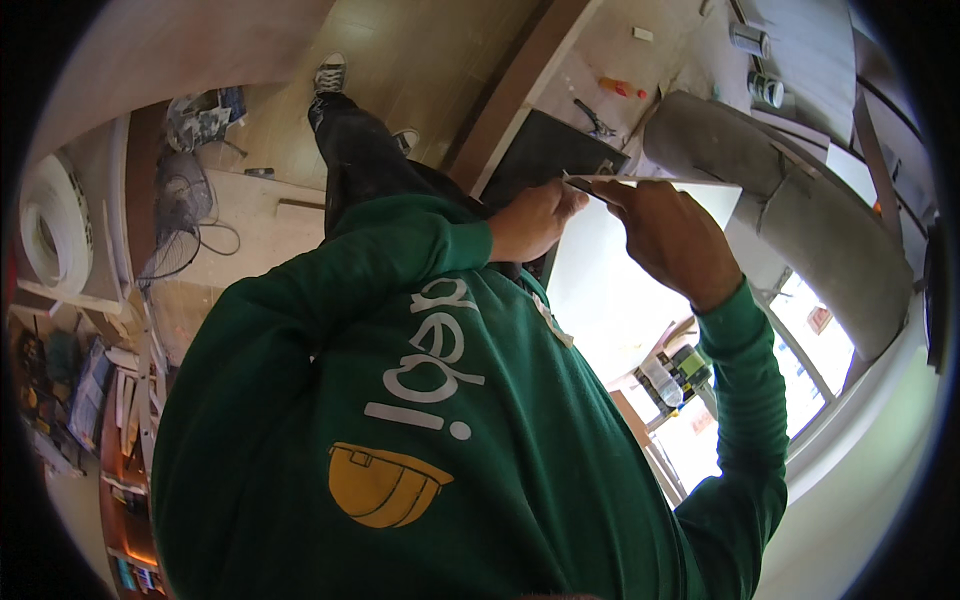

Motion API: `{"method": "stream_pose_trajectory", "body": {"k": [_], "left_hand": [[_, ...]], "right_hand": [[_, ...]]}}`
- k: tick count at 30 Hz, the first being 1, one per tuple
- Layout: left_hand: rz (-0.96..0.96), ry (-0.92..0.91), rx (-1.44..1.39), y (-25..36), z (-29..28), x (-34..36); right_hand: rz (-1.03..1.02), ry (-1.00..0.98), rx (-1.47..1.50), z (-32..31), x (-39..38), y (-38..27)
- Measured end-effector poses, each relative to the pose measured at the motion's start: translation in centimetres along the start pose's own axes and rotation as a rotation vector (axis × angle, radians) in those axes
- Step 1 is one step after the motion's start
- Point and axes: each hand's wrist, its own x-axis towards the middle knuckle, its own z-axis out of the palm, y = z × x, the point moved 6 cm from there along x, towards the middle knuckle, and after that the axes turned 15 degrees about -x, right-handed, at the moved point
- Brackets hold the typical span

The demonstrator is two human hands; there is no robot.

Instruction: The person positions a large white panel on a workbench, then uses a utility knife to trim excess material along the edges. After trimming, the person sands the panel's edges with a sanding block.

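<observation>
A white panel (610, 255) stands in front of me, its thin edge running across between my hands. My left hand (530, 222) is closed at the panel's left corner, the thumb lying along it; the inner fingers are hidden. In my right hand (675, 238) is a slim dark tool with a thin metal blade (578, 186), its tip lying at that same corner close to my left thumb. The exact kind of tool is too small to make out.
A dark flat board (540, 150) lies beyond my left hand. Beside it are a black-handled tool (595, 118), an orange-red bottle (622, 88) and two cans (750, 40). A grey padded roll (780, 175) stretches at right. A black fan (182, 205) and a white coil (55, 225) are left.
</observation>
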Motion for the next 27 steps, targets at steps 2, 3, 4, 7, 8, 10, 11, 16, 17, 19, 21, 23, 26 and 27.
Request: {"method": "stream_pose_trajectory", "body": {"k": [2,3,4,7,8,10,11,16,17,19,21,23,26,27], "left_hand": [[-0.108,-0.070,0.018,0.2,-0.4,0.2],[-0.162,-0.110,0.024,0.5,-0.4,0.1],[-0.163,-0.094,-0.004,0.7,-0.6,0.0],[-0.109,-0.079,-0.048,0.7,-0.2,0.0],[-0.134,-0.073,-0.064,0.7,-0.3,-0.2],[-0.185,-0.069,-0.094,0.9,-0.3,-0.3],[-0.200,-0.068,-0.084,0.9,-0.3,-0.3],[-0.152,-0.046,-0.065,0.1,0.0,-0.2],[-0.128,-0.039,-0.053,0.2,0.2,-0.1],[-0.073,-0.019,-0.029,0.5,0.0,0.2],[-0.120,-0.085,-0.012,0.8,0.2,0.7],[-0.091,-0.089,-0.038,0.5,-0.1,1.2],[0.074,-0.021,-0.068,-0.6,0.9,1.1],[-0.117,-0.073,-0.019,-0.1,0.6,1.2]], "right_hand": [[0.052,-0.151,-0.018,-0.6,0.0,-0.6],[0.021,-0.116,0.000,-0.6,0.0,-0.7],[-0.013,-0.076,0.017,-0.8,0.2,-0.4],[-0.007,-0.077,0.028,-1.2,0.7,-0.6],[-0.015,-0.079,0.039,-1.3,0.9,-0.7],[-0.030,-0.053,0.033,-1.3,1.1,-0.8],[-0.037,-0.024,0.017,-1.1,1.0,-0.8],[-0.101,0.152,-0.075,0.1,0.5,-0.6],[-0.106,0.159,-0.076,0.4,0.8,-0.3],[-0.063,0.215,-0.144,1.5,1.0,0.1],[0.040,0.303,-0.279,3.6,1.3,0.4],[0.026,0.247,-0.095,3.5,2.9,2.0],[-0.011,0.318,0.167,-2.2,0.1,2.4],[0.026,0.298,0.330,-3.2,-1.1,2.8]]}}
